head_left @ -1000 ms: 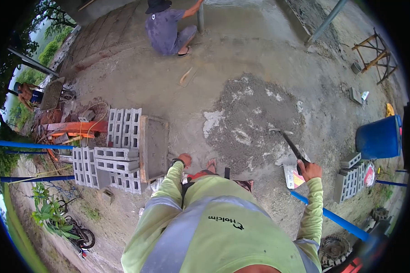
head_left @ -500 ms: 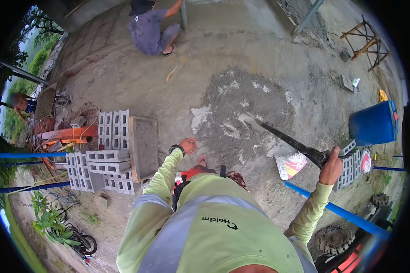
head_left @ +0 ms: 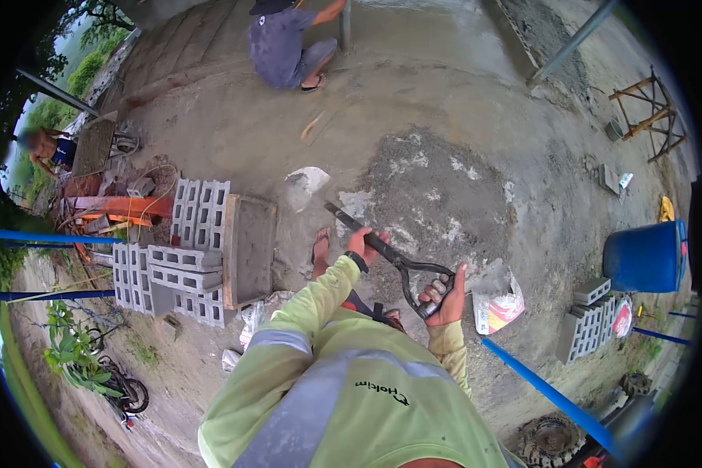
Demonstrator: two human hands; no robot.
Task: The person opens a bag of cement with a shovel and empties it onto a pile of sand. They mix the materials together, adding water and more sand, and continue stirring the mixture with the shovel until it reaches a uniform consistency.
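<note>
My left hand [head_left: 369, 245] is closed around the dark shaft of a shovel [head_left: 394, 256], just past the black wristband. My right hand [head_left: 443, 299] grips the shovel's D-shaped handle at its end. The shaft points up and to the left, and a pale, powder-covered blade [head_left: 307, 183] shows beyond its far end, over the ground. To the right of the blade lies a broad patch of grey mix [head_left: 437, 191] with whitish powder on it. A printed sack [head_left: 501, 308] lies on the ground beside my right hand.
Hollow blocks [head_left: 199, 222] and a wooden-framed box [head_left: 249, 249] stand left. A blue barrel [head_left: 643, 256] and more blocks [head_left: 587, 331] stand right. One person [head_left: 281, 51] squats at the top; another [head_left: 53, 150] is far left by a wheelbarrow. A blue pole [head_left: 550, 394] slants lower right.
The shovel has swung left, its blade now off the grey patch. My left hand has moved right and closed on the shaft; my right hand has come in toward my body.
</note>
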